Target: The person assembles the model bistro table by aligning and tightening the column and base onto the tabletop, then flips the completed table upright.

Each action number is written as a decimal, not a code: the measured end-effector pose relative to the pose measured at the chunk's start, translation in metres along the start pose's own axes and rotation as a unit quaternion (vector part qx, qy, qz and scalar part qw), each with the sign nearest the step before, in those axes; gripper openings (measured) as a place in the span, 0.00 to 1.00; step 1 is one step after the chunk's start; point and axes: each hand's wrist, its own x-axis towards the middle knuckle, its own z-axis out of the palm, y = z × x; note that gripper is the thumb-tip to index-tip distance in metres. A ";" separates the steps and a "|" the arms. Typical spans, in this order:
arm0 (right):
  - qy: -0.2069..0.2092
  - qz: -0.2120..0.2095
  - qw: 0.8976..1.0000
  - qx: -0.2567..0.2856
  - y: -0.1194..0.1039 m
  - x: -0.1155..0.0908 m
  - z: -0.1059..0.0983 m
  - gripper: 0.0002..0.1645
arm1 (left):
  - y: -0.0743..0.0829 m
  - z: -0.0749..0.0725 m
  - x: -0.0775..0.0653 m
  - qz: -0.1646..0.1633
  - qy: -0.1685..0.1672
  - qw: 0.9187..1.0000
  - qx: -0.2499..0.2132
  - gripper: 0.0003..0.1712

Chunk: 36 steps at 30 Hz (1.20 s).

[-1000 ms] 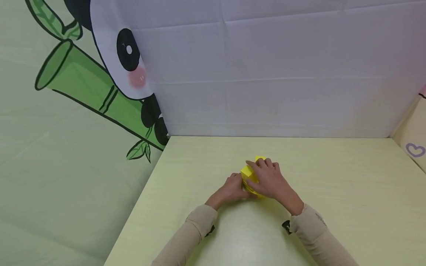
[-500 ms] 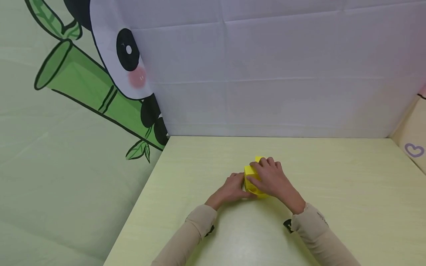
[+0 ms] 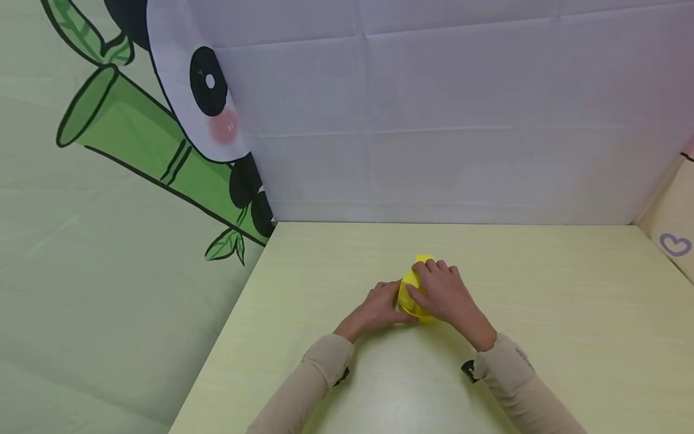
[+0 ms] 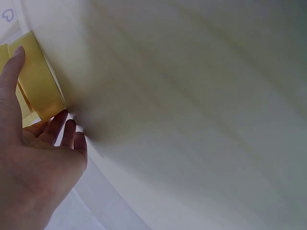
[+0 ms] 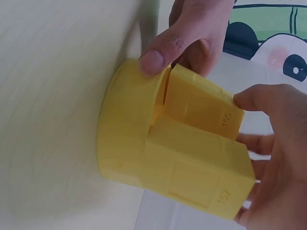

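Note:
A yellow plastic piece (image 3: 410,293) stands on the table between both hands. In the right wrist view it has a low round base (image 5: 124,129) with two upright blocks rising from it, one marked 155 (image 5: 204,103) and one marked 152 (image 5: 201,167). My left hand (image 3: 379,306) grips the round base from the side, its thumb on the rim and fingers low by the table. From above, my right hand (image 3: 444,292) grips the upright blocks; its thumb touches the 155 block's upper edge. My right hand hides much of the piece in the head view.
The pale wooden table (image 3: 542,313) extends around the hands. A white cloth backdrop (image 3: 461,120) hangs along its far edge. Green cloth with a printed panda and bamboo (image 3: 146,126) covers the left, and a cream panel with a heart (image 3: 675,244) is at right.
The upright part has turned between my hands; its corner faced left a second ago and now shows differently. My right hand shifted slightly right, while my left stayed nearly still.

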 end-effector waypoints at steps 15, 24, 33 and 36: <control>-0.029 0.018 0.999 0.006 0.007 -0.006 -0.008 0.31 | 0.003 0.000 0.000 -0.015 -0.008 1.000 0.011 0.54; -0.016 0.004 1.000 -0.008 0.006 -0.011 -0.008 0.29 | 0.003 0.000 -0.002 -0.022 -0.011 1.000 0.016 0.57; 0.004 -0.002 1.000 -0.020 0.004 -0.015 -0.005 0.29 | 0.001 0.000 -0.001 -0.019 -0.011 1.000 0.013 0.57; 0.006 -0.004 1.000 -0.024 0.004 -0.014 -0.004 0.26 | 0.001 0.000 -0.001 -0.019 -0.010 1.000 0.016 0.57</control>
